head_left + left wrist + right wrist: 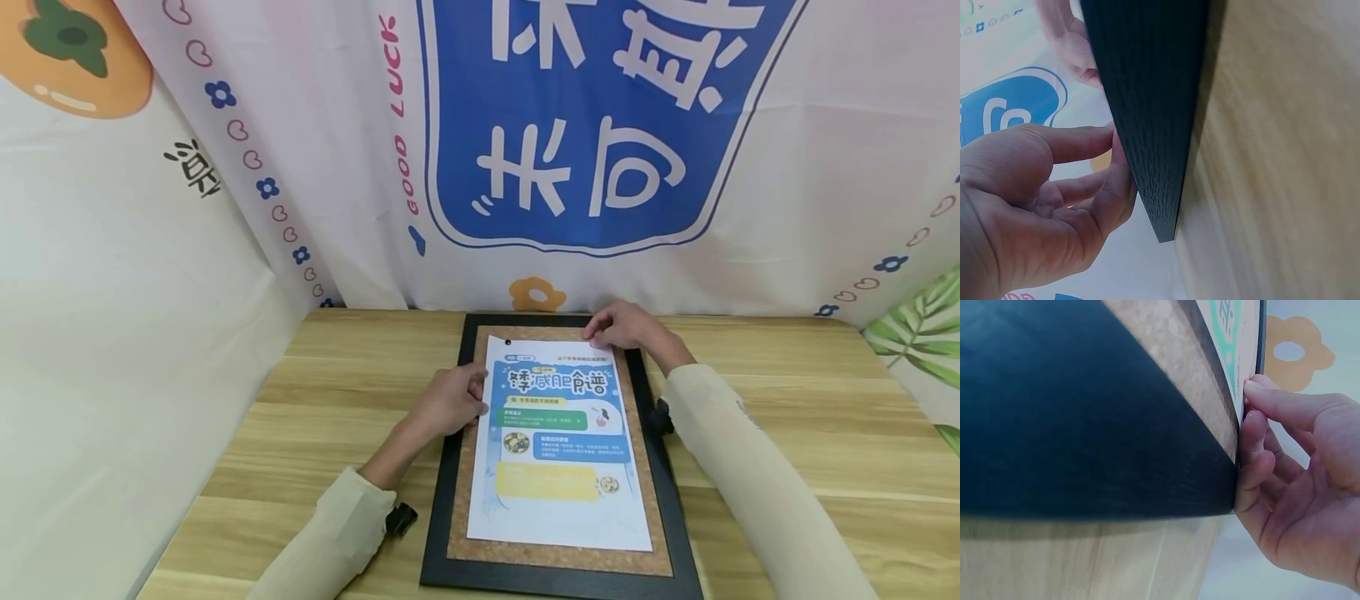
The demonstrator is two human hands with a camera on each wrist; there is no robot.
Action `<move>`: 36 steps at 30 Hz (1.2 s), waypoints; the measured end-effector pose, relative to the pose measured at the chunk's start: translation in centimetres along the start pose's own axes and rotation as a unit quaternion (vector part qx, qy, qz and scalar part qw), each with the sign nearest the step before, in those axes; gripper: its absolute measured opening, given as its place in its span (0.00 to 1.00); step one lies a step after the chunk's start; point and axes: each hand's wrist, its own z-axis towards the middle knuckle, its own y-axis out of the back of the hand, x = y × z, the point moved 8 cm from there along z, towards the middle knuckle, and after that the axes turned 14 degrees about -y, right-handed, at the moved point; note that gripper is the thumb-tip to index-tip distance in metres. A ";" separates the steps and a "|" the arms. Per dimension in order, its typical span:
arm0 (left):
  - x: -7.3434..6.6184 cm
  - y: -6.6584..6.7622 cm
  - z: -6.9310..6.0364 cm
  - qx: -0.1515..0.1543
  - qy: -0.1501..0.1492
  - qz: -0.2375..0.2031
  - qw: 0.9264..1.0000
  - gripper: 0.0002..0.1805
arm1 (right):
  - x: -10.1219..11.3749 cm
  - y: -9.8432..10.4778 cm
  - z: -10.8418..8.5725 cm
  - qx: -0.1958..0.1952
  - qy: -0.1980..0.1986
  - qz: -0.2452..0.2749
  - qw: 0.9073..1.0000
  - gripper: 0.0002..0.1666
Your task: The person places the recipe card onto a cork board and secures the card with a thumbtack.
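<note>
Here, the wooden table [322, 375] supports the black-framed corkboard [555, 558]; the printed sheet [558, 450] lies on it. Left hand [452, 398]: thumb and finger parted, touching the sheet's left edge. Right hand [624, 325]: pinching the sheet's upper right corner. Black pin [507, 342]: upper left corner.

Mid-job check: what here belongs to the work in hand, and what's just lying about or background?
Likely in the work:
printed sheet
cork board
black frame
left hand, at the sheet's left edge
right hand, at its top edge

Likely just surroundings:
wooden table
printed cloth backdrop
</note>
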 end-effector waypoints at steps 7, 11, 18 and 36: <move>-0.1 0.0 0.0 0.000 0.004 -0.003 1.000 0.32 | -0.1 -0.1 -0.2 -0.003 0.012 0.000 1.000 0.11; 0.0 0.0 0.0 0.000 0.005 -0.002 1.000 0.32 | -0.3 -0.1 -0.4 -0.004 0.026 0.002 1.000 0.12; 0.0 -0.1 0.0 0.000 0.003 -0.003 1.000 0.32 | -0.2 -0.1 -1.3 -0.023 0.058 -0.010 0.998 0.12; 0.0 -0.1 0.1 0.003 0.009 -0.007 1.000 0.32 | -2.9 0.7 -5.8 -0.038 0.083 0.019 0.996 0.17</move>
